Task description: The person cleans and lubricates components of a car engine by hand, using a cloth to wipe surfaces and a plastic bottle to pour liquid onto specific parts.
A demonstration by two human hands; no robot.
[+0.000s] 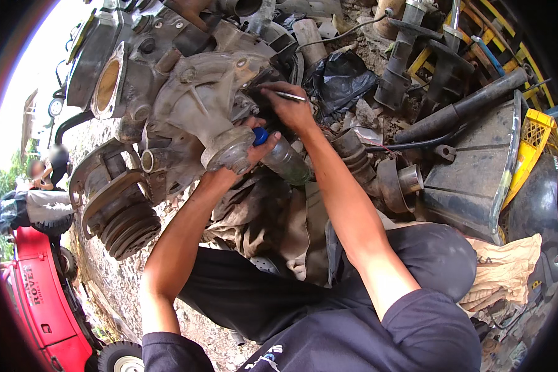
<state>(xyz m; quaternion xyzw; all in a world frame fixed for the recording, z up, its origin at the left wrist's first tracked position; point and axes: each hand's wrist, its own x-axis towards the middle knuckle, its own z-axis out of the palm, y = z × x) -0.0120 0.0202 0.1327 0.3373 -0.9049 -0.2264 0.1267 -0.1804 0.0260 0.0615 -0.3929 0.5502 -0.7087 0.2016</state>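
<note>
A clear plastic bottle with a blue cap lies tilted in front of the engine, its base pointing down and to the right. My left hand is closed around its capped end, close beside the round metal flange of the greasy engine housing. Farther up, my right hand reaches to the housing's right side. A slim, silvery rod-like tool shows between its fingers; the tool's kind and working end are hidden. The fingertips of that hand are partly in shadow against the engine.
A grooved pulley juts from the engine's lower left. Rusty metal parts, a black plastic bag, a long tube and a yellow crate crowd the right. A red vehicle and people stand at far left.
</note>
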